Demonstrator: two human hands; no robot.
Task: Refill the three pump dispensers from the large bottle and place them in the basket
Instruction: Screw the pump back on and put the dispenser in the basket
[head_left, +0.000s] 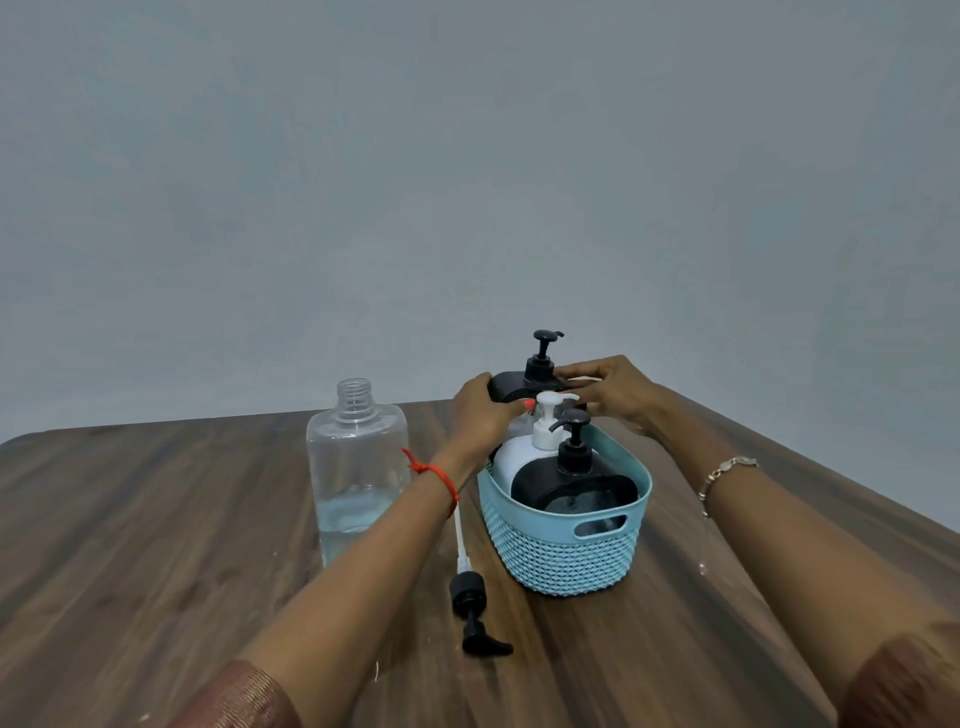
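From my remote seat I see two bare arms reaching forward over a dark wood-grain table (156, 519). The left hand (485, 413) and the right hand (610, 395) meet around a squat matte-black plastic pump dispenser (522, 384), which sits between them. The left hand's fingers curl round its left shoulder, gripping it. The right hand holds its right shoulder, fingertips up against the pump collar. The dispenser's base is hidden, so I cannot tell whether it rests inside the basket or hangs above its far end.

Just below and nearer than both hands stands an oval pale-teal woven-pattern plastic basket (563, 558). In it, just under the left hand's fingers, stands a white round pump dispenser (519, 460); nearer again stands a second black pump dispenser (571, 486).

To the left of the left wrist, close beside it, a large clear plastic bottle (356, 467) stands upright with its neck uncapped and a little clear liquid at the bottom. Under the left forearm a loose black pump head with a white tube (469, 597) lies flat on the table.
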